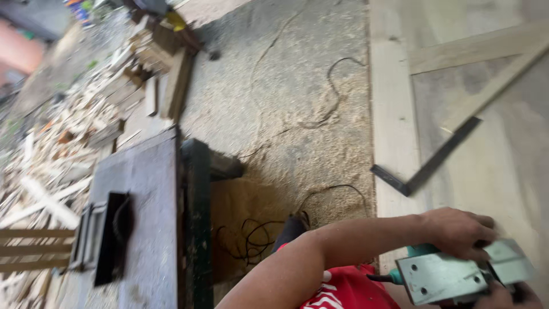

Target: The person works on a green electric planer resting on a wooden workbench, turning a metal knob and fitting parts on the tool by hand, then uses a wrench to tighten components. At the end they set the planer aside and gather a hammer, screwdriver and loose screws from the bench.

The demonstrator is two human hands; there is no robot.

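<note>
Head view: teal electric hand planer with grey metal sole plate (457, 274) sits at lower right on the pale wooden panel (503, 171). Left hand (457, 232) closes over its top; right hand (506, 297) grips beneath, mostly hidden. Judged heavy, rigid; hold by body, clear of sole. Black steel square (426, 166) lies nearby. Sawdust-covered floor (286, 114), offcuts beyond.

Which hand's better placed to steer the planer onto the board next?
Left, probably. The left hand wraps over the top of the planer, by the board. The right hand is mostly cut off under it; its grip is unclear.
</note>
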